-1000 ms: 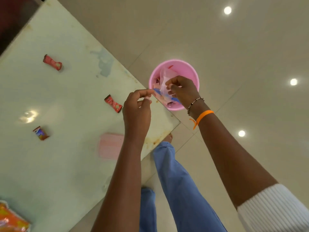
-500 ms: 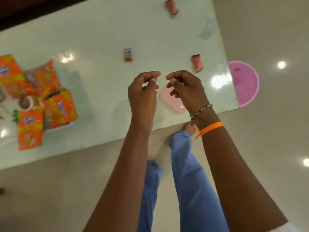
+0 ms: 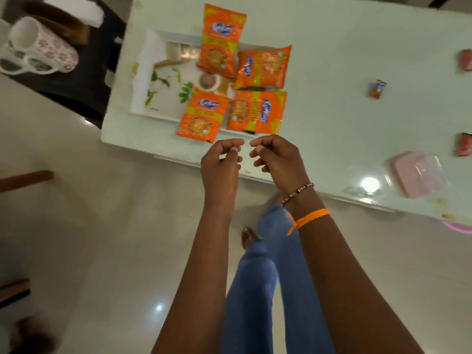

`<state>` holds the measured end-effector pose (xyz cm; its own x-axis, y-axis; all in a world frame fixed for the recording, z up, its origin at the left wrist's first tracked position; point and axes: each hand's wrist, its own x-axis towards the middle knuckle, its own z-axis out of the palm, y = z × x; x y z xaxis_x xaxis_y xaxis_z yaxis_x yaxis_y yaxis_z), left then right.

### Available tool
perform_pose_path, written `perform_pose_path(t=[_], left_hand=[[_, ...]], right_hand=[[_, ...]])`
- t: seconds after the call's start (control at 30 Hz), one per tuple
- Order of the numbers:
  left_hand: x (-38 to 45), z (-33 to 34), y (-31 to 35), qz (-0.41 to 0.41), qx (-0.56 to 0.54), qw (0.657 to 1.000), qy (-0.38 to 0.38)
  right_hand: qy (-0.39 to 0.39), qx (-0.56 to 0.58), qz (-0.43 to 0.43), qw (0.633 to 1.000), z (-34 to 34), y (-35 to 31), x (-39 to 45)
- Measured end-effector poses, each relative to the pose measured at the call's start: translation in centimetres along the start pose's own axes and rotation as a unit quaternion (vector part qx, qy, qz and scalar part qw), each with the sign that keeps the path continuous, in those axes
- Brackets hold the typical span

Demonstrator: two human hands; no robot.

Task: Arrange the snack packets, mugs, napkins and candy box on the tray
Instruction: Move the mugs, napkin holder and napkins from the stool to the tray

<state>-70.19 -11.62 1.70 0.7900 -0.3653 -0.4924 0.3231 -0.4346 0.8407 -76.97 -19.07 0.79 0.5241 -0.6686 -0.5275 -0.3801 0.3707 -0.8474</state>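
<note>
Several orange snack packets [image 3: 256, 112] lie on the right half of a white leaf-printed tray [image 3: 153, 72] on the pale table. Two floral mugs [image 3: 43, 44] lie on a dark surface at the top left, beside a white stack that looks like napkins [image 3: 74, 7]. A pink candy box [image 3: 419, 175] in clear wrap sits on the table at the right. My left hand [image 3: 222, 164] and my right hand [image 3: 278, 159] hover side by side over the table's near edge, just below the packets. Their fingers are curled, thumb against forefinger, and hold nothing.
Small wrapped candies [image 3: 377, 89] lie loose on the table's right side, two red ones [image 3: 463, 144] at the frame edge. A pink bin rim [image 3: 457, 227] shows below the table at the right. A wooden piece [image 3: 25, 177] juts in at the left. My legs stand on the tiled floor.
My hands let a clear wrapper go into the pink bin, then came away with nothing in them. The view swung left from the bin to the tray and packets.
</note>
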Motion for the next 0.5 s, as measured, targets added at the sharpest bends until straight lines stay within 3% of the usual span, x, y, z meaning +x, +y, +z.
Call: perform_pose_path(t=[0.13, 0.5], left_hand=[[3.3, -4.5, 0.5, -0.01, -0.035, 0.999, 0.035], [15.2, -12.6, 5.7, -0.055, -0.113, 0.987, 0.1]], right_hand=[[-0.049, -0.023, -0.009, 0.999, 5.9, -2.0, 1.8], [-0.093, -0.09, -0.014, 0.992, 18.9, -9.9, 11.0]])
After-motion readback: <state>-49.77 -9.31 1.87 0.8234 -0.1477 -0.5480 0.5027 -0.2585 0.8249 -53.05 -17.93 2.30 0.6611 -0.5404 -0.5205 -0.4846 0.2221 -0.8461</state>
